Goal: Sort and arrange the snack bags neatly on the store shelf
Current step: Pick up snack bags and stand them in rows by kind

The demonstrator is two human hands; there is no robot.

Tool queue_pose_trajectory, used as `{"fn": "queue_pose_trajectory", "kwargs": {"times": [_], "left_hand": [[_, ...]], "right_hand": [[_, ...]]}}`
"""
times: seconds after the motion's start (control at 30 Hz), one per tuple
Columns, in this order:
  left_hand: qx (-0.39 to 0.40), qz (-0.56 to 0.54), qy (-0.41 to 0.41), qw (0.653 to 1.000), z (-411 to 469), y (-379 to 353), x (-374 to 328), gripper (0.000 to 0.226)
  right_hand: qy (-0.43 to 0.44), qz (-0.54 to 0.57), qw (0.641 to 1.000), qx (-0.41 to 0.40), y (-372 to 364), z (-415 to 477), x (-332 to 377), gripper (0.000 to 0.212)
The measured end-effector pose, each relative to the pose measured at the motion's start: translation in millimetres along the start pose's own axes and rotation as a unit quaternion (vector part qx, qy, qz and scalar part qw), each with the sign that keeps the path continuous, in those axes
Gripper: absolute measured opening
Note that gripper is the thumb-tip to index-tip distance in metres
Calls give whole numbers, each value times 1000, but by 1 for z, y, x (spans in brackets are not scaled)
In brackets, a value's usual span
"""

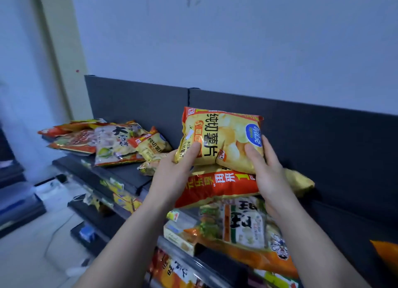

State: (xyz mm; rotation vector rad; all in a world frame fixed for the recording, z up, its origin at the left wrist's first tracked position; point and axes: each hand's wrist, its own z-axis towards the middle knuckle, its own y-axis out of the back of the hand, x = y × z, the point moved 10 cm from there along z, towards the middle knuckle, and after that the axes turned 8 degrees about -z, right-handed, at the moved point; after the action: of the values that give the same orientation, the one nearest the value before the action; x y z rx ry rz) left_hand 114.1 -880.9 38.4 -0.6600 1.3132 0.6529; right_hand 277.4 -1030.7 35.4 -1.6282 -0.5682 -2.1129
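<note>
Chip bag (221, 137), frame centre, sits atop stack (215, 187) on shelf (126, 175); left grip (172, 173) and right grip (269, 175) pinch its sides. Risk: slick, puffy stack may slide off on release.

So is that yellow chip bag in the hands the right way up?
No, sideways. The letters on the yellow chip bag lie on their sides, and the left hand and right hand hold it.

Yellow chip bag (221, 137) upright atop stacked bags (215, 186).
</note>
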Motion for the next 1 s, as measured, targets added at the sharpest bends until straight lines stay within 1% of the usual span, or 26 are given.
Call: {"fn": "queue_pose_trajectory", "kwargs": {"times": [0.07, 0.13, 0.23, 0.37, 0.5, 0.6, 0.8, 0.9, 1.0], "left_hand": [[-28, 3, 0, 1000, 10, 41, 0, 37], [-49, 2, 3, 999, 24, 84, 3, 36], [-76, 9, 14, 997, 46, 153, 8, 42], [-104, 32, 35, 993, 83, 247, 16, 56], [-112, 33, 55, 992, 123, 328, 20, 56], [-123, 31, 64, 990, 153, 376, 24, 46], [-124, 10, 94, 988, 224, 433, 38, 58], [-129, 3, 78, 989, 266, 450, 32, 53], [-131, 2, 67, 989, 314, 464, 26, 60]], "right_hand": [[2, -4, 1000, 21, -46, 9, 0, 60], [-4, -17, 999, 37, -94, 19, -2, 59], [-10, -9, 998, 59, -171, 33, -7, 59], [-24, -3, 995, 94, -275, 52, -12, 59], [-52, 8, 992, 119, -369, 73, -22, 61], [-61, 9, 990, 125, -423, 91, -28, 59], [-67, -11, 987, 143, -497, 144, -34, 57], [-60, -16, 988, 140, -526, 188, -39, 65], [-48, -9, 990, 133, -551, 235, -36, 61]]}}
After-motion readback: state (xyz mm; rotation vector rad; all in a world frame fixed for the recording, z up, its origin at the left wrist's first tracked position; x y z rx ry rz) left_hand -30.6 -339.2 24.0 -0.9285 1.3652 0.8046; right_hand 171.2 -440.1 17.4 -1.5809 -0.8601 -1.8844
